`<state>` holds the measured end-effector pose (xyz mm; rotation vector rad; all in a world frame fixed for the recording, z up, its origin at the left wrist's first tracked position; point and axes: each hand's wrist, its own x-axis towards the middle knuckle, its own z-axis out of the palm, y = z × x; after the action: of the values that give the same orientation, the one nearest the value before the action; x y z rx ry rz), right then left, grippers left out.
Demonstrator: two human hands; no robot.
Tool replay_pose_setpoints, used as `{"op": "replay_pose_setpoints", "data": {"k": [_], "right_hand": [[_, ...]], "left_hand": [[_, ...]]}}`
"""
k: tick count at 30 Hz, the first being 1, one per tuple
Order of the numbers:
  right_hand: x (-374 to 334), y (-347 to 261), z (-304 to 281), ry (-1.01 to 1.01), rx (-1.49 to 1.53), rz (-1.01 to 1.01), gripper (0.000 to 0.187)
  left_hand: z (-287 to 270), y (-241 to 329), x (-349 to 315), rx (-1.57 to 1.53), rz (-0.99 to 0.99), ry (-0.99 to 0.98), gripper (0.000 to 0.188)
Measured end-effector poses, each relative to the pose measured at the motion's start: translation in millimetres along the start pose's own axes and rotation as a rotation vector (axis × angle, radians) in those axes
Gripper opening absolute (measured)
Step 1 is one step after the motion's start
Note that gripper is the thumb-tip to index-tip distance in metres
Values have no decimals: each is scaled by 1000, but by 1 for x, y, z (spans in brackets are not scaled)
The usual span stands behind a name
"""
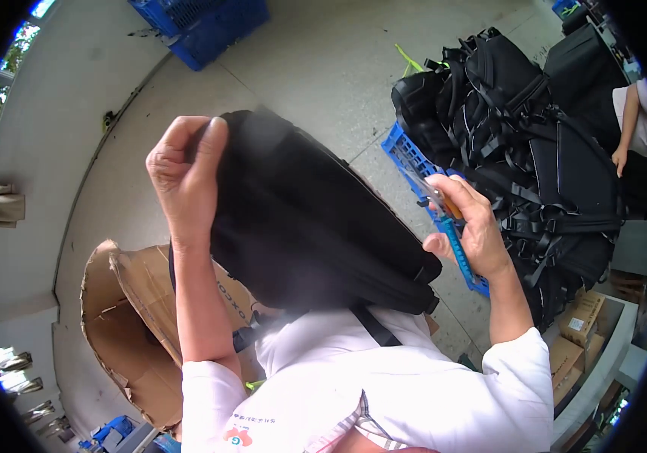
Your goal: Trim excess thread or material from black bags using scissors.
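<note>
A black backpack lies slantwise in front of my body, its lower end close to my white shirt. My left hand is closed on the bag's upper left edge, pinching the fabric between thumb and fingers. To the right of the bag, apart from it, my right hand holds a slim teal-and-orange hand tool with a metal-looking front end. Whether it is one tool or two together I cannot tell. A black strap hangs from the bag across my shirt.
Many black bags are piled on the right, partly over a blue plastic crate. An opened cardboard box stands at lower left. Blue crates sit at the far wall. Another person's arm shows at far right, above cardboard boxes.
</note>
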<state>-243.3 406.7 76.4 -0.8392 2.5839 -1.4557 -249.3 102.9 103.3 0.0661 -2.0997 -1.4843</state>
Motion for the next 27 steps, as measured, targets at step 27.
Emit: {"op": "replay_pose_setpoints", "data": {"k": [27], "right_hand": [[1,9,43,-139,-270,-142,53]], "left_hand": [[-25,-28,-10,-162,-40,133,6]]}}
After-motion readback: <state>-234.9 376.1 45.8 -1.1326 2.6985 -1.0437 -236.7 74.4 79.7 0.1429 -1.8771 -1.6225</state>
